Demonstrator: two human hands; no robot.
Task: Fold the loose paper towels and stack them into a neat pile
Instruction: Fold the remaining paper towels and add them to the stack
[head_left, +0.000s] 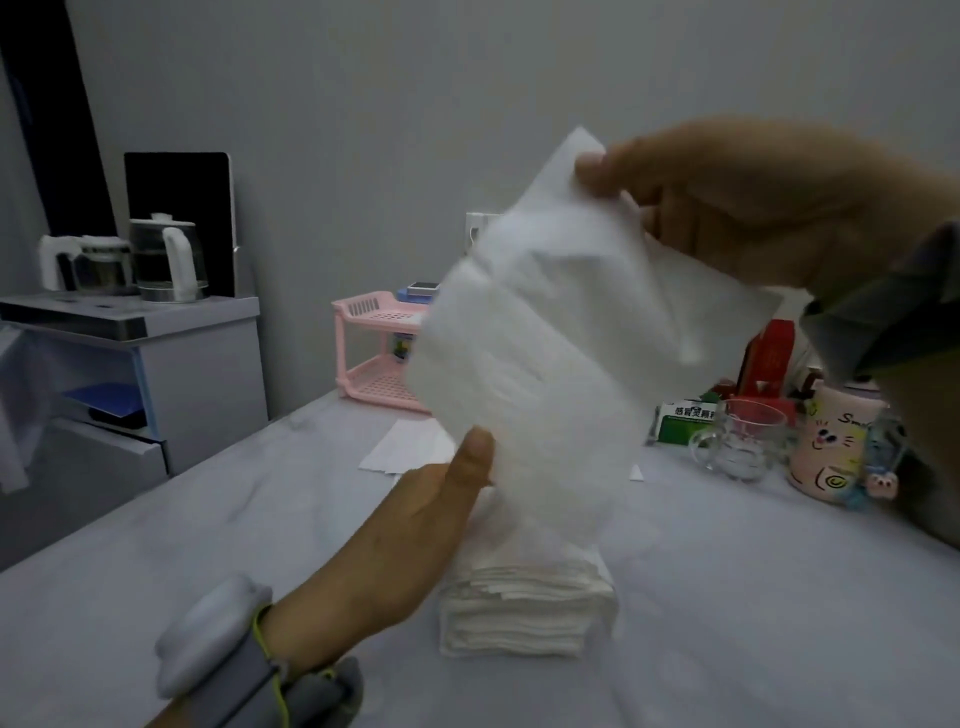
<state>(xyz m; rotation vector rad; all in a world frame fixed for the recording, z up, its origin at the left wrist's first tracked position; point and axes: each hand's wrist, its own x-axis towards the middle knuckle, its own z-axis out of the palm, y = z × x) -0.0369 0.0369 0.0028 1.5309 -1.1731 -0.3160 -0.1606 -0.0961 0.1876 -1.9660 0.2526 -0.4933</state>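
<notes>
A white paper towel (550, 353) hangs in the air, spread out and blurred. My right hand (737, 208) pinches its top corner between thumb and fingers. My left hand (410, 540) pinches its lower left edge with the thumb on the near side. Right under it, a stack of folded white towels (524, 613) stands on the pale table (208, 519). A few loose flat towels (405, 452) lie further back on the table, partly hidden by the held towel.
A pink two-tier plastic rack (374, 353) stands at the back of the table. On the right are a green-and-white box (685, 421), a clear glass mug (743, 441), a cartoon mug (826, 457) and a red box (769, 358). A cabinet with two kettles (166, 260) stands left.
</notes>
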